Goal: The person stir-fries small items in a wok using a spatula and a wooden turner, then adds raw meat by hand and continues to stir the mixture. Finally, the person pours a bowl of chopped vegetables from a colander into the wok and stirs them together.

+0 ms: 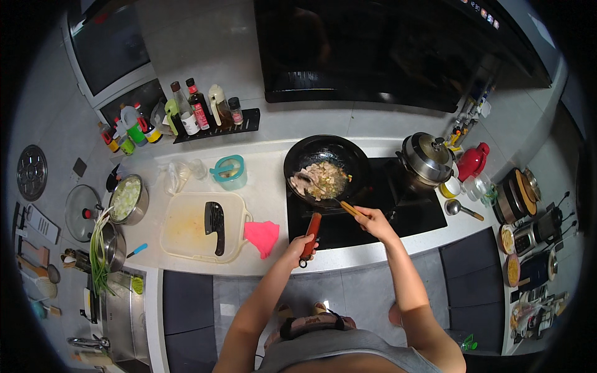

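Note:
My left hand [303,249] is closed around the reddish wooden handle [312,233] of a black wok [352,151], which sits on the black cooktop [419,217]. In the wok, pieces of pale meat with chopped bits [326,175] lie in bubbling liquid or oil. My right hand [373,221] grips the wooden handle [353,210] of a metal cooking utensil whose head reaches into the food at the left side of the wok; its exact shape is partly hidden.
Left of the cooktop are a pink cloth [262,238], a cleaver [215,224] on a cutting board [182,233], a teal-lidded container [231,172] and a pot of chopped pale vegetable [127,200]. A lidded steel pot [426,158] and a ladle [459,208] are at right. Bottles [198,109] line a wall shelf.

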The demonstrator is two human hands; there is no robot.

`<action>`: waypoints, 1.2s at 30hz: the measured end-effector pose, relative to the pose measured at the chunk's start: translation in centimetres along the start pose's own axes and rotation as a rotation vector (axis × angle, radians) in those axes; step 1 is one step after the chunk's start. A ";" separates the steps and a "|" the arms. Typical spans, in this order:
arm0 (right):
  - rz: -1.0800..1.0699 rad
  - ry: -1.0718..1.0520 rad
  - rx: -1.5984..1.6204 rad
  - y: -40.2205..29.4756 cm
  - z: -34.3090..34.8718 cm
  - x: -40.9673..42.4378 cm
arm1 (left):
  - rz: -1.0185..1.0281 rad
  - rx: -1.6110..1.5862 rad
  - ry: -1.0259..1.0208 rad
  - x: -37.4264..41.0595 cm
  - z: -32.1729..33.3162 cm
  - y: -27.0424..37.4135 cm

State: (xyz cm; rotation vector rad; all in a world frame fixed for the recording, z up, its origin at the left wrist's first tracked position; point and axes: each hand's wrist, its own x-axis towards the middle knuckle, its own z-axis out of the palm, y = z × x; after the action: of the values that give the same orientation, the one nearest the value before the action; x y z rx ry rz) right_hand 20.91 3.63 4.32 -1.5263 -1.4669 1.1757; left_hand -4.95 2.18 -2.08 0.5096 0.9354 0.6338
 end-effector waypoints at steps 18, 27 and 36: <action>-0.201 0.383 -0.792 -6.1 0.4 0.2 | -0.014 -0.006 -0.004 0.3 -0.2 -0.1; -0.073 0.286 -0.847 -5.3 3.1 -0.5 | -0.013 0.001 -0.001 0.3 -0.3 -0.1; -0.069 0.182 -1.011 -11.6 -4.0 -9.9 | -0.004 0.009 -0.008 0.1 -0.3 0.0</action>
State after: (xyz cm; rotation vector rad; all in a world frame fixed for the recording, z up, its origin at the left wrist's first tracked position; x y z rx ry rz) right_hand 21.18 -4.51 17.85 -2.0997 -2.0921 0.1740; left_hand -5.17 2.27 -2.28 0.5177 0.9319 0.6239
